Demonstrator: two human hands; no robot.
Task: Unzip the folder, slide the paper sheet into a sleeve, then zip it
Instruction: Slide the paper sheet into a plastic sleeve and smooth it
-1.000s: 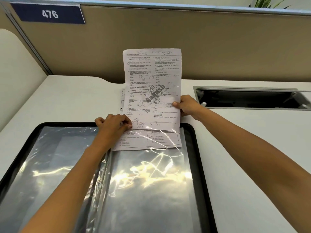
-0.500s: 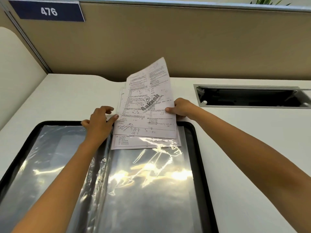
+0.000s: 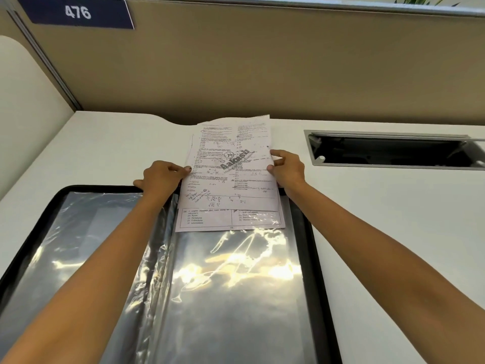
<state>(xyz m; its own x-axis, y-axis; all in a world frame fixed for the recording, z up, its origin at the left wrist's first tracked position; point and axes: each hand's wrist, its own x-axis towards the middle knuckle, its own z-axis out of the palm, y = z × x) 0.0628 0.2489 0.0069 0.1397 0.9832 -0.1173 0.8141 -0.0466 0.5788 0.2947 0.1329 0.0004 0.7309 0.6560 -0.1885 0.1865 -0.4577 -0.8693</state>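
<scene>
A black zip folder (image 3: 312,258) lies open on the white desk, with shiny clear sleeves on both halves. A printed paper sheet (image 3: 231,174) with handwriting lies nearly flat over the top edge of the right sleeve (image 3: 236,298). My left hand (image 3: 162,177) pinches its left edge and my right hand (image 3: 287,169) grips its right edge. Below it, the bottom strip of another printed sheet (image 3: 210,219) shows through the sleeve's plastic. Whether the held sheet's lower end is inside the sleeve, I cannot tell.
A rectangular cable slot (image 3: 388,151) is cut into the desk (image 3: 393,232) at the back right. A tan partition wall (image 3: 262,74) rises behind, carrying a blue sign with 476 (image 3: 77,12). The left sleeve (image 3: 86,245) lies crumpled near the spine.
The sheet has tipped down from standing upright to nearly flat on the desk. My left hand moved from the sheet's bottom corner up to its left edge.
</scene>
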